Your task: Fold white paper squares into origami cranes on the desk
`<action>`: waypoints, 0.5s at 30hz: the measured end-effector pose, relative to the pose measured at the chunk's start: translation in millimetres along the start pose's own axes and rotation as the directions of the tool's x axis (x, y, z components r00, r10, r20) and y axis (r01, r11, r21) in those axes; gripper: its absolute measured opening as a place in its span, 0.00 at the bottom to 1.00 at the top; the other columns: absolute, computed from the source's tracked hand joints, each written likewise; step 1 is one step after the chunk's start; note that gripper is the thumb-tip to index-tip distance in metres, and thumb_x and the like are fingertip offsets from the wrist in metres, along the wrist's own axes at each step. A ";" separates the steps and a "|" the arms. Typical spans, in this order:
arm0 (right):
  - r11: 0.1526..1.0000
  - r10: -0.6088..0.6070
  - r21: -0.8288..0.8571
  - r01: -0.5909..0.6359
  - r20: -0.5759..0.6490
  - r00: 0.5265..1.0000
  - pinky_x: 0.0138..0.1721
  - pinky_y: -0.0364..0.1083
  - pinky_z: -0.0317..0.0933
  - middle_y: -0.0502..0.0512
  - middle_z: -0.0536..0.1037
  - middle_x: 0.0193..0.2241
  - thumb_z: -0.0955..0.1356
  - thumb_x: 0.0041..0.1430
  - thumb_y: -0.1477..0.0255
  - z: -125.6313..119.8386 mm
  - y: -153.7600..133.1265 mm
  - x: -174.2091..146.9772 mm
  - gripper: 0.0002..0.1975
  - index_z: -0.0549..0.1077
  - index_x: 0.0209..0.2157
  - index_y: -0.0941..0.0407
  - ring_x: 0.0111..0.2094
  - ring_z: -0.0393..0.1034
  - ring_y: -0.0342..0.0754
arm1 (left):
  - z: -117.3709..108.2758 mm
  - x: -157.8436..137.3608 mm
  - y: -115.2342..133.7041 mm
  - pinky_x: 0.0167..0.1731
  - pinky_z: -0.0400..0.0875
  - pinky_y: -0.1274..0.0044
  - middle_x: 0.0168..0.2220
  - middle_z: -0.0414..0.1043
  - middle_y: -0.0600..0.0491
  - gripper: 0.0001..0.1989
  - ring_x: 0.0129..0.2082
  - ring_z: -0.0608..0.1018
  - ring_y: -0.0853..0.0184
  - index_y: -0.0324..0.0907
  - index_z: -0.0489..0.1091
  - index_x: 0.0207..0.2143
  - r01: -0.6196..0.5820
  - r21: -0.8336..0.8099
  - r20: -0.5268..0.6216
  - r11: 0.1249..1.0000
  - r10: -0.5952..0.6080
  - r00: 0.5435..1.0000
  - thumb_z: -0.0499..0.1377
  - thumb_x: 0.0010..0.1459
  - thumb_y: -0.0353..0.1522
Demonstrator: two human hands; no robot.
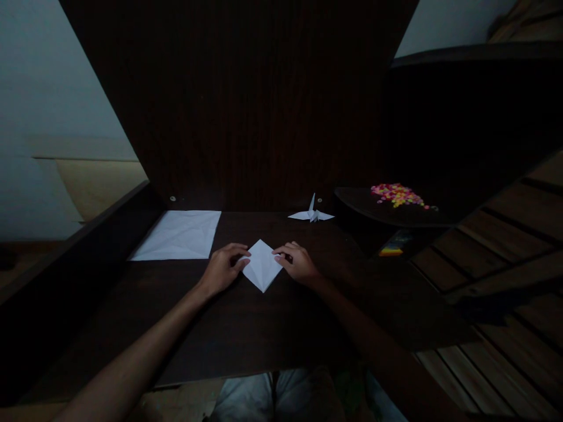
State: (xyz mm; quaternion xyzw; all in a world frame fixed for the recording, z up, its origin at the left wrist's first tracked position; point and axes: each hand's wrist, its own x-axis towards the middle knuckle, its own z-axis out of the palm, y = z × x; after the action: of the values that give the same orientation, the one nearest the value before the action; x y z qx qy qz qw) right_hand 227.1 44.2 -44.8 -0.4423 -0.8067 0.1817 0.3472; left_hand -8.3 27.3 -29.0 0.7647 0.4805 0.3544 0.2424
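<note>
Thumb and forefinger of the left hand (224, 264) look closed on the left corner of a small folded white paper diamond (263, 266); right hand (297, 262) looks the same on the right corner. Can't tell how hard either pinches, or whether the other fingers touch the paper. Diamond sits between the two sets of fingertips, one point toward the body, over the dark brown wooden tabletop (197, 328). Main risk, my read: uneven pull between hands skews the layers, so edges stop lining up; pinching too hard at a corner could crumple it. Dim light makes a small misalignment easy to miss. Pose: both forearms angle in from the near side, wrists low, hands roughly mirrored, fingers curled inward. Beyond the left fingers, out to the left: flat creased white paper sheet (180, 234). Beyond the right fingers, farther from the body: white folded paper crane (314, 215), clear of the hand; a careless right-hand reach forward could knock it. Farther right: loose pile of small multicoloured pieces (398, 195), well apart.
</note>
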 end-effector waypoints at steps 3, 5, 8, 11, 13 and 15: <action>0.990 -0.093 -0.103 0.095 0.019 0.995 0.41 0.51 0.60 0.57 0.72 0.31 0.66 0.56 0.74 0.2 3.1 -1.4 0.08 0.77 0.36 0.56 0.36 0.63 0.50 | -0.1 -0.8 -2.1 0.48 0.63 0.64 0.43 0.74 0.47 0.09 0.46 0.69 0.57 0.43 0.77 0.36 -0.194 0.124 0.093 0.973 0.183 0.979 0.58 0.56 0.34; 0.982 -0.170 -0.077 0.172 0.038 0.985 0.42 0.52 0.61 0.59 0.74 0.36 0.63 0.57 0.78 1.4 4.9 -2.0 0.11 0.77 0.37 0.56 0.39 0.64 0.51 | -0.5 -1.0 -3.9 0.48 0.64 0.64 0.42 0.75 0.47 0.10 0.46 0.67 0.58 0.44 0.77 0.38 -0.285 0.141 0.159 0.948 0.263 0.952 0.58 0.57 0.35; 0.959 -0.282 0.019 0.281 0.093 0.955 0.43 0.53 0.63 0.58 0.77 0.39 0.60 0.55 0.84 3.1 6.4 -2.7 0.18 0.77 0.38 0.55 0.41 0.67 0.51 | -3.2 -0.9 -5.9 0.49 0.63 0.64 0.43 0.74 0.47 0.12 0.48 0.66 0.57 0.44 0.76 0.40 -0.348 0.154 0.219 0.925 0.312 0.924 0.60 0.55 0.38; 0.954 -0.299 0.036 0.297 0.143 0.943 0.44 0.53 0.63 0.58 0.78 0.41 0.60 0.53 0.85 2.6 5.9 -3.0 0.20 0.77 0.39 0.55 0.42 0.69 0.51 | -7.6 -0.3 -6.2 0.49 0.63 0.64 0.45 0.74 0.47 0.13 0.49 0.65 0.56 0.44 0.77 0.38 -0.360 0.162 0.246 0.919 0.316 0.916 0.62 0.52 0.40; 0.959 -0.281 0.018 0.282 0.166 0.945 0.44 0.53 0.63 0.59 0.78 0.42 0.61 0.52 0.84 0.7 4.4 -3.2 0.18 0.77 0.38 0.56 0.43 0.69 0.51 | -10.0 0.1 -5.8 0.48 0.64 0.66 0.44 0.74 0.47 0.13 0.49 0.66 0.56 0.44 0.78 0.37 -0.346 0.144 0.257 0.927 0.302 0.918 0.62 0.52 0.41; 0.966 -0.255 0.002 0.259 0.185 0.949 0.45 0.53 0.63 0.59 0.77 0.43 0.64 0.53 0.81 -1.9 2.0 -3.7 0.14 0.78 0.37 0.56 0.43 0.69 0.52 | -11.7 0.4 -5.6 0.47 0.66 0.67 0.43 0.75 0.47 0.13 0.46 0.69 0.58 0.44 0.78 0.36 -0.323 0.112 0.271 0.940 0.284 0.920 0.62 0.52 0.41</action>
State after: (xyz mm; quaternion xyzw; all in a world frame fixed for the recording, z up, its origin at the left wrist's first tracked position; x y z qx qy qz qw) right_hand 231.0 42.1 -46.2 -0.3188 -0.8879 0.1659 0.2872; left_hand -20.4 30.3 -25.5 0.8852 0.3472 0.2496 0.1830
